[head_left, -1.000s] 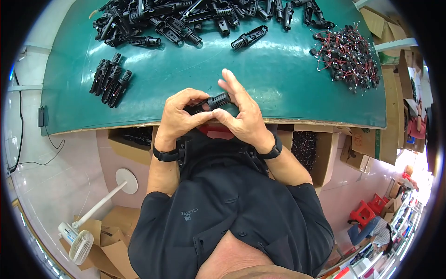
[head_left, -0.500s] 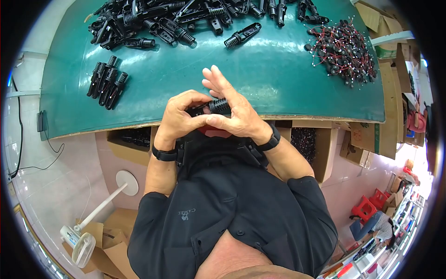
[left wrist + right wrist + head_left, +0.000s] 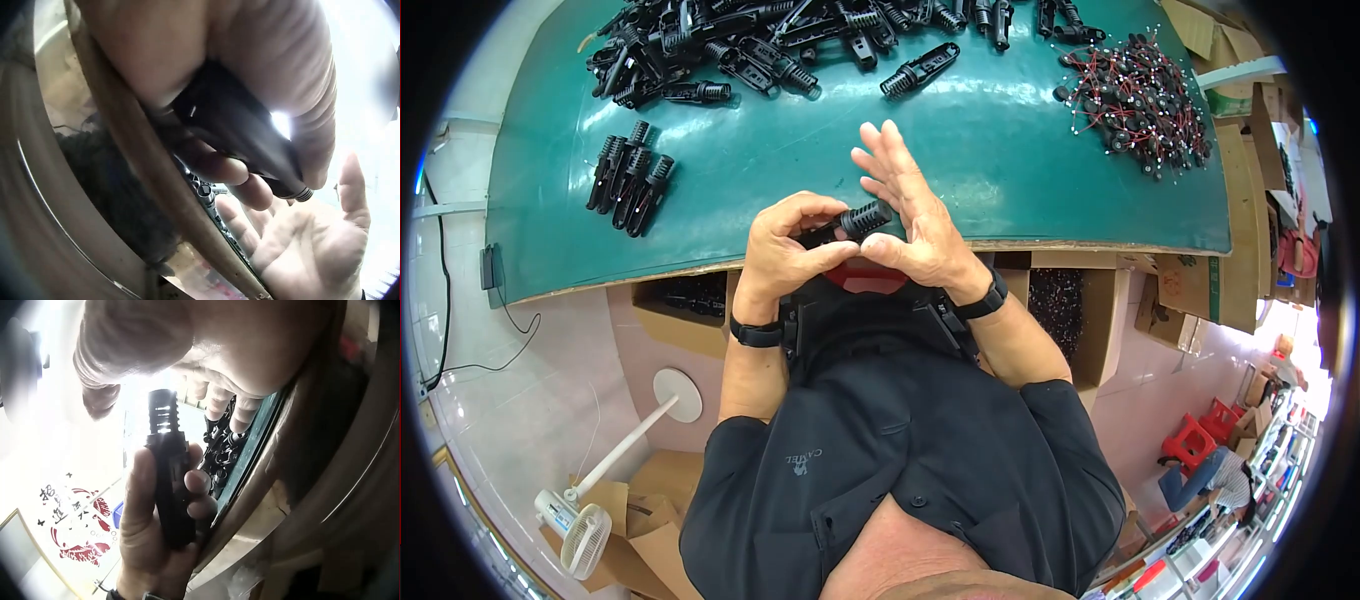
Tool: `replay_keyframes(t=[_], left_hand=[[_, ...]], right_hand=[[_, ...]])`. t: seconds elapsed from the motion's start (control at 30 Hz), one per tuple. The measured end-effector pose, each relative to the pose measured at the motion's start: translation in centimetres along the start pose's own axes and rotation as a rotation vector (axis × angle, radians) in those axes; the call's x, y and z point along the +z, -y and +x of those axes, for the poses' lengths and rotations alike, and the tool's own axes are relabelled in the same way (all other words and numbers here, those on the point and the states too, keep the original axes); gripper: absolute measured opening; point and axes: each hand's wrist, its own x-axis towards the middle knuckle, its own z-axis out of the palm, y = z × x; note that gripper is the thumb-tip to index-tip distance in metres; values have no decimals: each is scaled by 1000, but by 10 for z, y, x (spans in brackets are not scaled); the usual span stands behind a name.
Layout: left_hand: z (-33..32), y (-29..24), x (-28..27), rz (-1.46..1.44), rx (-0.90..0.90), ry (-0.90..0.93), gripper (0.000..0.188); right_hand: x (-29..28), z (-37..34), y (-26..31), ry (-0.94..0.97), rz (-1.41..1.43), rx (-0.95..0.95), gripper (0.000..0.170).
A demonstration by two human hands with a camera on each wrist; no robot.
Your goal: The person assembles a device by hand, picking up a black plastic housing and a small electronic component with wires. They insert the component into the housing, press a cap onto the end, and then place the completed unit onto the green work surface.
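Just over the table's near edge, my left hand (image 3: pixel 788 246) grips a black plastic housing (image 3: pixel 866 219) with a slotted, ribbed round end. In the right wrist view, the thumb lies along one side of the housing (image 3: pixel 170 465) and curled fingers hold the other, the slotted end pointing up. My right hand (image 3: pixel 922 228) is beside that end, fingers straight and spread away from the thumb, palm facing the part. The left wrist view shows the smooth dark back of the housing (image 3: pixel 240 128), with the right palm (image 3: pixel 306 250) beyond it.
A large heap of similar black housings (image 3: pixel 750 40) lies at the back of the green table (image 3: pixel 1000 170). One lone housing (image 3: pixel 920 70) lies nearer. Several are grouped at left (image 3: pixel 630 180). A pile of small black discs with red wires (image 3: pixel 1140 110) sits at right. Cardboard boxes (image 3: pixel 1105 320) stand below.
My right palm came against the slotted end half a second ago and has since drawn back from it, fingers spread. The left hand keeps its grip, and the housing's slotted end now tilts up more.
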Motion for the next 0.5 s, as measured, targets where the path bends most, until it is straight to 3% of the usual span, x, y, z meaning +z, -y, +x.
replay_keyframes(t=[0.37,0.5], left_hand=[[1,4,-8,20,16,59,46],[-2,8,-12,-135,-29,0,46]], right_hand=[[3,5,9,64,-185,-122,128],[8,10,9,65,-178,-138,128]])
